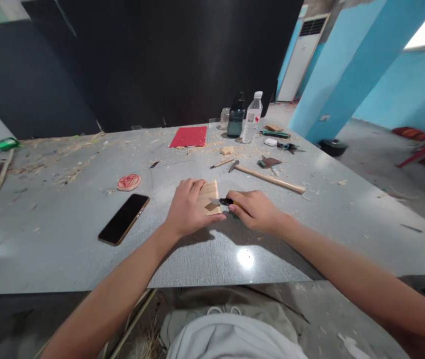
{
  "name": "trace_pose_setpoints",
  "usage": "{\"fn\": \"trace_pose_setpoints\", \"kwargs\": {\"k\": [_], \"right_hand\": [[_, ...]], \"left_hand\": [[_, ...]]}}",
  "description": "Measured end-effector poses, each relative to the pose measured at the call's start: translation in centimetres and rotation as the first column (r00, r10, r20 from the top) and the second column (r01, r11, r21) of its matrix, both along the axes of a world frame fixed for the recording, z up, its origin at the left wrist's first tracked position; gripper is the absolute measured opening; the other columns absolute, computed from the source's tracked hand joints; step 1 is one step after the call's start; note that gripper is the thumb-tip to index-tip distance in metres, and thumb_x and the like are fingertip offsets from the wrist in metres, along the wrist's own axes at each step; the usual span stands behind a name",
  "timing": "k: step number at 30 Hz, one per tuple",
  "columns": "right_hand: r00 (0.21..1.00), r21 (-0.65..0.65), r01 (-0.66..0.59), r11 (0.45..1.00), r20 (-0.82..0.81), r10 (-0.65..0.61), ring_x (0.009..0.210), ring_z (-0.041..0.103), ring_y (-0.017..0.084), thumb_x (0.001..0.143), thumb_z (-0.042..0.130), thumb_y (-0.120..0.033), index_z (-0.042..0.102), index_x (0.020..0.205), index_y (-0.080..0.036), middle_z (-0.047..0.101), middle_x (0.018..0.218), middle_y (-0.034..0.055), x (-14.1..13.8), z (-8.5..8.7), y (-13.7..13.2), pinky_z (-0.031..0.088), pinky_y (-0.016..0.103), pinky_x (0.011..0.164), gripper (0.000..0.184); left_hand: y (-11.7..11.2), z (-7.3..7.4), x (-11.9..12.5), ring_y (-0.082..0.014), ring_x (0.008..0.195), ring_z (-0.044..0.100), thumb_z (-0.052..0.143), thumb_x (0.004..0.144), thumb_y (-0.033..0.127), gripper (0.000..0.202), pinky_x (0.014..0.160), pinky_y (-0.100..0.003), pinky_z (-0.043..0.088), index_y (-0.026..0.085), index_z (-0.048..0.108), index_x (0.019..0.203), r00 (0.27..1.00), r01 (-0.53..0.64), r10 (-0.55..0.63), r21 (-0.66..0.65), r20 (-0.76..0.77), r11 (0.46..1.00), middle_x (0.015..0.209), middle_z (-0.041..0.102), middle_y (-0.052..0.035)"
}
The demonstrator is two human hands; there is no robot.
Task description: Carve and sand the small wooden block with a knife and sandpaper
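My left hand (pixel 187 207) is closed around a small pale wooden block (pixel 209 189) near the front middle of the grey table. In my right hand (pixel 253 209) is a utility knife (pixel 227 202) with a black and yellow handle. Its blade points left and lies over the block's face, close to its right edge. A dark patch, perhaps the blade's shadow, shows on the wood below the blade. My left thumb stretches along the block's near edge. The fingers of my right hand wrap the handle and hide most of it.
A phone (pixel 124 219) and a round piece with a red design (pixel 129 182) lie left. Beyond my hands are a hammer (pixel 268 178), a thin pen-like tool (pixel 222 163) and red paper (pixel 189 136). A clear bottle (pixel 252 118) and dark bottle (pixel 236 117) stand behind. Wood shavings litter the table.
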State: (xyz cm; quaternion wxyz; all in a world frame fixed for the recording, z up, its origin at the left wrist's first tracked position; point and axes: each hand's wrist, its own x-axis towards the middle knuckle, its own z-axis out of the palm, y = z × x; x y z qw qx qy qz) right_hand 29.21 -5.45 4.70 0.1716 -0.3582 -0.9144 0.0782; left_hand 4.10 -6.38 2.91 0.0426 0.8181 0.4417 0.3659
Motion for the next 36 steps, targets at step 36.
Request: {"fn": "trace_pose_setpoints", "kwargs": {"k": [36], "right_hand": [[0.992,-0.06,-0.047,0.997,-0.122,0.039,0.065,0.057,0.021,0.112,0.029,-0.054,0.056,0.104,-0.02,0.065,0.077,0.0053,0.3,-0.3,-0.6,0.033,0.032,0.064,0.044]], "left_hand": [[0.5,-1.0,0.1,-0.032,0.119,0.059,0.065,0.082,0.083,0.082,0.108,-0.05,0.046,0.021,0.06,0.136,0.905,0.25,-0.133,-0.251,0.403,0.935,0.127,0.061,-0.0119]]}}
